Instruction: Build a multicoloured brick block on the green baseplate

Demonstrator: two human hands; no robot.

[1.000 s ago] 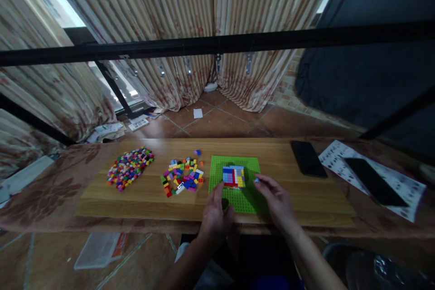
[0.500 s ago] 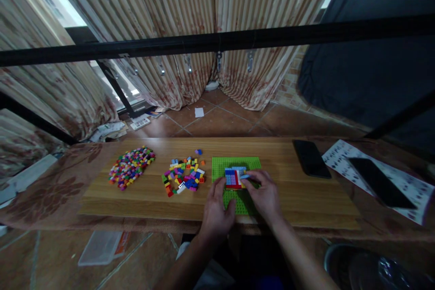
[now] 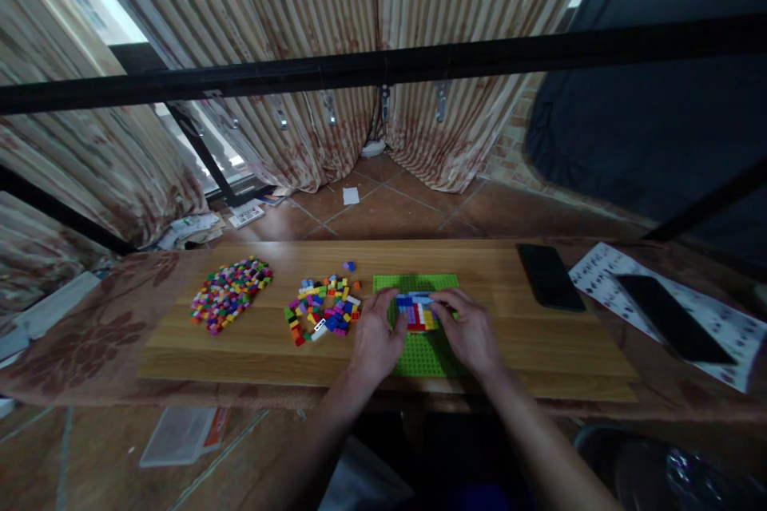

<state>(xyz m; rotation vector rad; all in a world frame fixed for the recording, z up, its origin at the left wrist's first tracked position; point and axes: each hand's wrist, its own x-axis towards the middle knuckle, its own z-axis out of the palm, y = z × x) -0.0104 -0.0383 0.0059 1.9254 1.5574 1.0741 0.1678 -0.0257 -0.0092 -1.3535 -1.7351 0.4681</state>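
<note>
A green studded baseplate (image 3: 427,363) lies on the wooden board, bearing a small toy brick build (image 3: 416,315) in blue, purple, red, white and yellow. My left hand (image 3: 377,339) is closed against the build's left side, fingers at its back corner and thumb at its front. At the far right corner, the fingertips of my right hand (image 3: 473,337) are pinched together on the end of a light blue brick (image 3: 423,298) along the back row. The fingers partly hide both sides of the build.
Left of the baseplate lie a loose cluster of bricks (image 3: 327,310) and a denser pile of small bricks (image 3: 231,294). A black phone (image 3: 550,277) rests on the board's right side. Another dark phone (image 3: 674,319) lies on a printed sheet (image 3: 740,351). A black bar (image 3: 335,76) crosses beyond the board.
My left hand has moved forward along the build's left side. My right hand has shifted the light blue brick from the right side to the build's back edge.
</note>
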